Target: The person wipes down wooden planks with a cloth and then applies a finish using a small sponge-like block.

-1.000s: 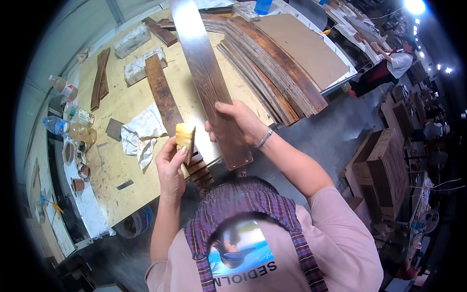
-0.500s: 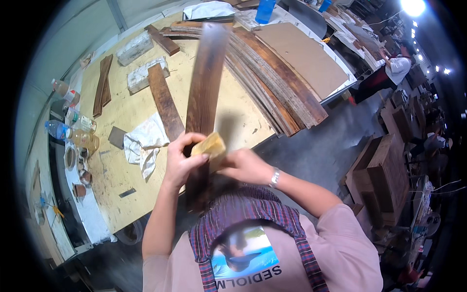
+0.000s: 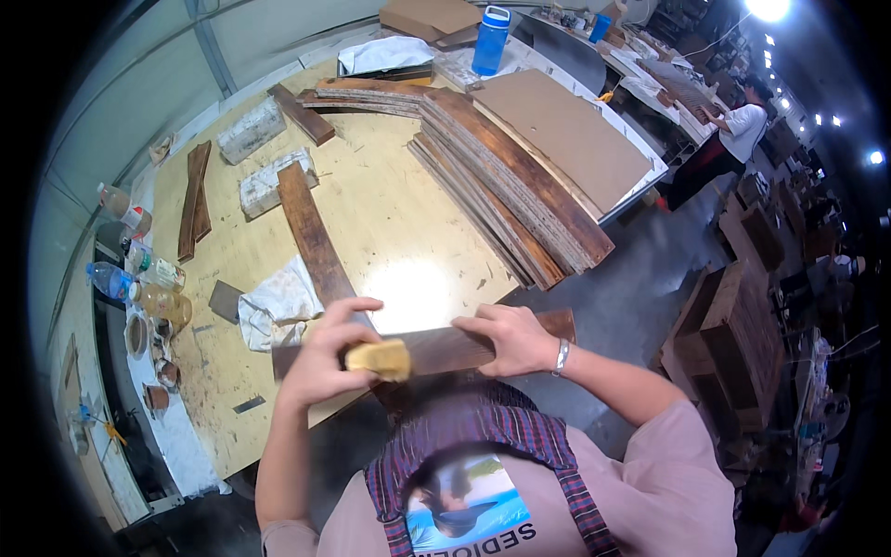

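Left grip point(image 3: 325, 360) pinches yellow pad point(image 3: 386, 360), right grip point(image 3: 520, 340) clasps board point(image 3: 444, 353) by its edge, pale tabletop point(image 3: 394, 200) spreading beyond.

L hand point(image 3: 325, 353): fingers point(image 3: 348, 309) curled, gripping | R hand point(image 3: 518, 340): ditto | L f'arm point(image 3: 286, 446) fwd | R f'arm point(image 3: 617, 379) inwd

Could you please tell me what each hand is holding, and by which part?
The left hand holds a yellow block by its left end; the right hand holds a dark wooden board right of its middle.
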Demonstrator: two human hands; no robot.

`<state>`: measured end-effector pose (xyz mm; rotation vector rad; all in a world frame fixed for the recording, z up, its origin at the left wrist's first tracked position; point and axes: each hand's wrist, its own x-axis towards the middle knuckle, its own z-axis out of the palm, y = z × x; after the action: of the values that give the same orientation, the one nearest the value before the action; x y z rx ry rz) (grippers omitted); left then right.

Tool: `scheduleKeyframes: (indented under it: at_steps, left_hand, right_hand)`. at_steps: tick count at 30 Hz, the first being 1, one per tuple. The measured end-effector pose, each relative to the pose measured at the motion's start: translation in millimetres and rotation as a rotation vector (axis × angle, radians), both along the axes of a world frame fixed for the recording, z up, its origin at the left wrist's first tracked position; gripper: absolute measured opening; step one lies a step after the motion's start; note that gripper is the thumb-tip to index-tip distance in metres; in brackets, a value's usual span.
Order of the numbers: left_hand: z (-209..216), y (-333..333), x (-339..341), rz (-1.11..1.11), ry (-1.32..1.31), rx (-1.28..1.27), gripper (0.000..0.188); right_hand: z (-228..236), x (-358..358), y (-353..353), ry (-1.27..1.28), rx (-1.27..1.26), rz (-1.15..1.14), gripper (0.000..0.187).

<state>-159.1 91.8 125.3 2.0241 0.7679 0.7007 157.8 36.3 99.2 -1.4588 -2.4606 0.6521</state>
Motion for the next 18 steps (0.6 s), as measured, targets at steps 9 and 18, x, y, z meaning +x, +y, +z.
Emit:
scheduleKeyframes:
  at_steps: [9, 18]
  left_hand:
    - [-31, -30, -24, 0.173, -0.326, -0.337, 0.040]
    - [-49, -57, -27, 0.349, -0.427, -0.509, 0.045]
  right_hand:
    - [-83, -7, 54, 0.458, -0.170, -0.813, 0.085]
    - [-119, -10, 141, 0.074, 0.013, -1.002, 0.060]
